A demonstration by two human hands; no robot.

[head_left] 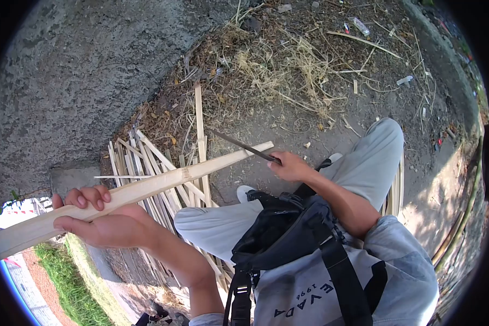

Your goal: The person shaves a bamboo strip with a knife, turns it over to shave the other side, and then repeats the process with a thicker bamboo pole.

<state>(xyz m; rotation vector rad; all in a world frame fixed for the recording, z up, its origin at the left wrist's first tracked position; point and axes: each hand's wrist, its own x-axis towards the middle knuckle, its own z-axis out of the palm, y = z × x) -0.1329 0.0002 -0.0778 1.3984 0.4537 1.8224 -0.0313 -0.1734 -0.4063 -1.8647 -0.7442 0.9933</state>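
My left hand [106,220] is wrapped round a long pale bamboo strip [141,189], thumb on the near side and fingers over the far side. The strip slants from the lower left up to the middle, with a darker node partway along. My right hand [290,165] is closed on the handle of a long dark knife [244,145]. The knife's blade points up and left and crosses the strip near its far end. Whether the blade touches the strip I cannot tell.
Many split strips [146,157] lie in a pile beneath the held one, left of my bent knees. A rough concrete wall [92,70] rises at the upper left. Dry shavings [304,70] and litter cover the ground ahead. A plastic bottle [360,26] lies farther off.
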